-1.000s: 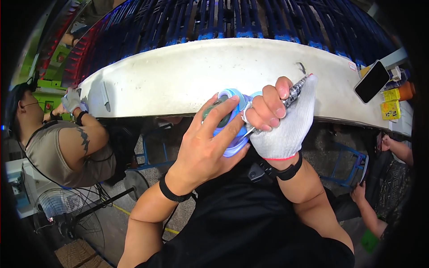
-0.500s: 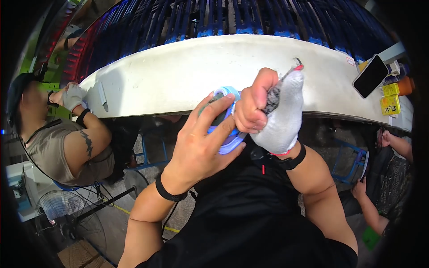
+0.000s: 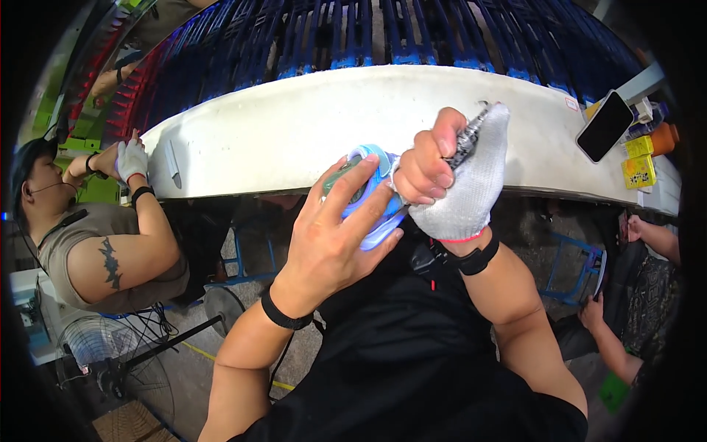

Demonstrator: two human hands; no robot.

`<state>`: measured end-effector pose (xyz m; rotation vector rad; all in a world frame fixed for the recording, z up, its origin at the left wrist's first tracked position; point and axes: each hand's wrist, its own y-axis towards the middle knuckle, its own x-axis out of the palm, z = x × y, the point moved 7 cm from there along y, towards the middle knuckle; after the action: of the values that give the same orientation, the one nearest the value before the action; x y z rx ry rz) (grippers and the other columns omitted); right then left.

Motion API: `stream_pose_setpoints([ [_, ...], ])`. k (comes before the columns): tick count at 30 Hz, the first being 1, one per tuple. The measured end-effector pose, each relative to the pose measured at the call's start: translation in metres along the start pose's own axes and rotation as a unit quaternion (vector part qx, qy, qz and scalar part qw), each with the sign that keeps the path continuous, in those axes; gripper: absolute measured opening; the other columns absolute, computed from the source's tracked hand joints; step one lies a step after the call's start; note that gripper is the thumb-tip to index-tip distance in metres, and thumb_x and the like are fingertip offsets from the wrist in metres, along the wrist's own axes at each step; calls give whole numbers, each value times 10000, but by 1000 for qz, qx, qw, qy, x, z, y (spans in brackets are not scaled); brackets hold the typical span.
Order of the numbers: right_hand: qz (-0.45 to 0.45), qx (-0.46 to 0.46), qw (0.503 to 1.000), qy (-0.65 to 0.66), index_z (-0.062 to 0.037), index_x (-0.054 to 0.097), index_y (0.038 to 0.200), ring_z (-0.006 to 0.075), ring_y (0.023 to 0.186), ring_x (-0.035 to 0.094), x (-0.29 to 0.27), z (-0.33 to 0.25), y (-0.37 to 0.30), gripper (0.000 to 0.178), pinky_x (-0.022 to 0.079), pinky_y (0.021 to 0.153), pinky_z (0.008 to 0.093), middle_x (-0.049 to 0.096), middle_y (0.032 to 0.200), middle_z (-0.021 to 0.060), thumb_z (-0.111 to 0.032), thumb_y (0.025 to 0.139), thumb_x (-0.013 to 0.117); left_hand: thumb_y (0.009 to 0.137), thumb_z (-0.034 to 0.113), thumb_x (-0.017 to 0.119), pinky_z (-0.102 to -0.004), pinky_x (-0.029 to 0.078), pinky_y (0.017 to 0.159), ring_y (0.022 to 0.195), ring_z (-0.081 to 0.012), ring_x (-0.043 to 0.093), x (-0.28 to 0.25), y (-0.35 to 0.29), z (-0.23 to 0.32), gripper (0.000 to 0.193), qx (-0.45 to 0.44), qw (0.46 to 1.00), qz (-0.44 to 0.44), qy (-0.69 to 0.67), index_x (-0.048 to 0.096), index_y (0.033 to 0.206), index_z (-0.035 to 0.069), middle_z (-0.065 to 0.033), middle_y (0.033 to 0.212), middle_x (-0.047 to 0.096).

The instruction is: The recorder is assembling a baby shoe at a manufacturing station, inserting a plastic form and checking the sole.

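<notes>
My left hand [image 3: 324,239] is bare, its fingers spread and wrapped over a rounded lavender and light-blue piece [image 3: 378,236] with a dark green inner part. Its kind is hard to make out under the fingers. Close against its right side is my right hand [image 3: 453,173], partly in a white knit glove with bare fingers showing. That hand grips a slim hand tool [image 3: 464,145] with a grey mottled handle; a thin curved metal tip points up and away. Whether another part of the tool touches the lavender piece is hidden by the fingers.
A white worktop [image 3: 294,118] curves ahead, with dark blue slats [image 3: 331,37] beyond. A phone [image 3: 605,127] and yellow boxes [image 3: 638,158] sit at right. A co-worker [image 3: 110,250] works at left near a fan [image 3: 99,346]; another person's arm [image 3: 615,342] shows at right.
My right hand has turned slightly, and the tool's tip has shifted a little left and nearer. The lavender piece has tilted slightly in my left hand. The left co-worker's head and arms have moved.
</notes>
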<state>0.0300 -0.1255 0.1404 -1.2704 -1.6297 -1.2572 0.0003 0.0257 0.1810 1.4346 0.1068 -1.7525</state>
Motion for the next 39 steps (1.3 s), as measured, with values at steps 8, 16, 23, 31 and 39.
stream_pose_setpoints([
  [8, -68, -19, 997, -2, -109, 534, 919, 151, 503, 403, 8, -1, -3, 662, 362, 480, 338, 475, 614, 36, -706, 1142, 357, 652, 164, 971, -509, 598, 1060, 1293, -452, 665, 1, 5, 4, 588, 26, 999, -14, 44, 822, 1220, 146, -144, 1415, 674],
  [16, -140, 90, 591, -789, -66, 748, 1330, 337, 948, 783, 34, -70, 24, 441, 600, 847, 403, 772, 941, 168, -405, 1046, 747, 693, 169, 947, -483, 610, 1043, 1263, -444, 672, -3, -2, -8, 585, 43, 999, 11, 24, 798, 1258, 155, -98, 1470, 675],
  [23, 150, 49, 339, -928, -87, 732, 1204, 362, 943, 757, -77, -134, -12, 410, 601, 850, 444, 772, 1139, 164, -346, 915, 866, 660, 146, 954, -497, 615, 1023, 1251, -443, 686, -1, 2, -7, 601, 50, 998, 22, 4, 827, 1248, 137, -142, 1460, 691],
  [31, -151, -137, 487, -849, -17, 716, 1311, 384, 1227, 732, 5, -47, -38, 668, 571, 1061, 464, 758, 1299, 181, -413, 822, 939, 708, 299, 991, -504, 601, 1060, 1339, -460, 665, -3, -10, -28, 585, -46, 991, -10, -124, 803, 1236, 131, -217, 1553, 586],
  [39, -184, -199, 483, -833, -226, 793, 1180, 369, 1365, 661, -7, -10, -62, 379, 479, 1153, 579, 748, 1401, 58, -307, 834, 925, 843, 181, 881, -442, 594, 1042, 1288, -433, 725, 7, -22, -41, 325, -120, 978, 2, -170, 820, 1136, 54, -291, 1597, 578],
])
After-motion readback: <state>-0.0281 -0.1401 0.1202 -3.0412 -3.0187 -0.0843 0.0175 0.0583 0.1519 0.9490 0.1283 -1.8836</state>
